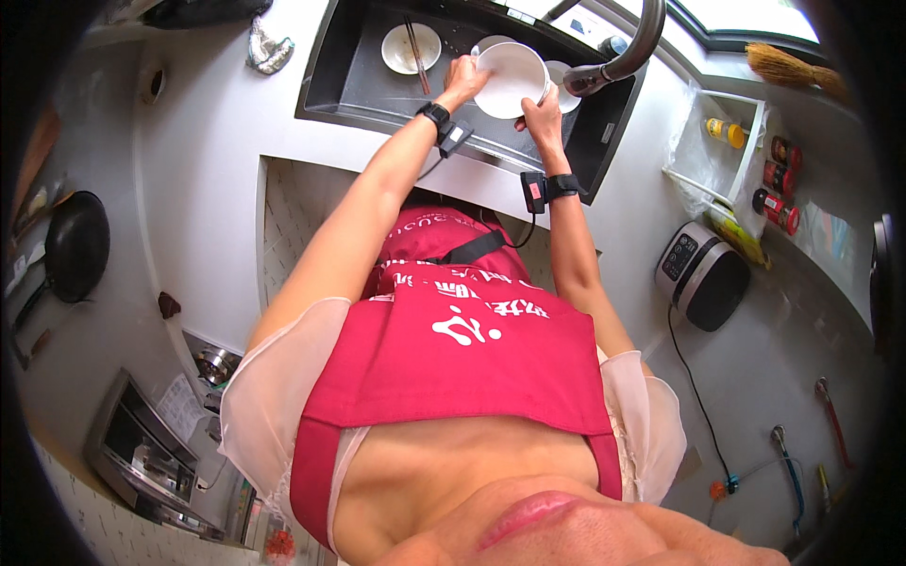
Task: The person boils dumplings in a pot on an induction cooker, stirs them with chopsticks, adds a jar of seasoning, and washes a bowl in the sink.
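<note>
A large white bowl (pixel 511 81) is held over the dark sink (pixel 361 117) between both hands. My left hand (pixel 466 79) grips its left rim, and my right hand (pixel 541 117) grips its lower right rim, near the faucet head. Part of a white dish (pixel 495 42) shows behind the bowl, and another white dish (pixel 565 95) lies partly hidden to its right. At the sink's left sits a smaller white bowl (pixel 398 53) with food residue, and a pair of chopsticks (pixel 416 53) rests across it. Each wrist wears a black strap with a small box.
The dark pull-out faucet (pixel 626 60) arches over the sink's right side. A crumpled cloth (pixel 269 49) lies on the counter at left. To the right are a white rack (pixel 750 145) with a plastic bag, several jars (pixel 778 177) and a countertop appliance (pixel 703 276). A black pan (pixel 78 246) is at far left.
</note>
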Demonstrator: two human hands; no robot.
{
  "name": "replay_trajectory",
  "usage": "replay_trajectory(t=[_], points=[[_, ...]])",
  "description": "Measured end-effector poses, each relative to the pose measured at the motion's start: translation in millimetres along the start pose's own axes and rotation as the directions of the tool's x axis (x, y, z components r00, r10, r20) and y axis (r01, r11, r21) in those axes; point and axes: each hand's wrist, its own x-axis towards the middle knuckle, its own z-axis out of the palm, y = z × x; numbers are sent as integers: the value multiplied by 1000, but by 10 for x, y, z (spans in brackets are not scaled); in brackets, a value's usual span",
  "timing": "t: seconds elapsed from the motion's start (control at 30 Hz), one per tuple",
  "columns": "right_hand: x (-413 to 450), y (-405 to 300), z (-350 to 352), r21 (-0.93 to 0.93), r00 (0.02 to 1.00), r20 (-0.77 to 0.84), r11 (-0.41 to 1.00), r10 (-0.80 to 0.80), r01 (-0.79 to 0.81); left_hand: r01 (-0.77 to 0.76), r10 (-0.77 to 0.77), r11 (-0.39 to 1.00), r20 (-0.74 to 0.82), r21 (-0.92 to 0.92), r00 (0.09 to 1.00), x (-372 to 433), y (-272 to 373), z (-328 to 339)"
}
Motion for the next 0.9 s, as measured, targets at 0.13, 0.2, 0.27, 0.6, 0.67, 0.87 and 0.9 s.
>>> replay_trajectory(t=[0.13, 0.2, 0.27, 0.6, 0.67, 0.87, 0.9], points=[[-1, -48, 77, -40, 994, -56, 995, -94, 92, 513, -543, 584, 167, -629, 823, -490, -8, 572], [-82, 125, 105, 5, 971, -164, 984, -174, 177, 442, -473, 683, 109, -581, 874, -431, 5, 497], [-56, 82, 177, 23, 976, -119, 982, -181, 185, 325, -416, 791, -67, -518, 907, -348, -80, 418], [77, 241, 163, -453, 711, -346, 773, -612, 445, 570, -426, 251, 439, -782, 791, -683, 530, 552], [69, 183, 145, -260, 821, -326, 879, -469, 399, 538, -402, 383, 389, -751, 829, -593, 457, 433], [110, -43, -10, 61, 999, 15, 997, -48, 47, 36, -35, 999, -29, 29, 999, 38, 306, -190], [157, -60, -46, 61, 999, 11, 997, -53, 52, -7, 16, 985, -50, 172, 999, 83, 320, -212]])
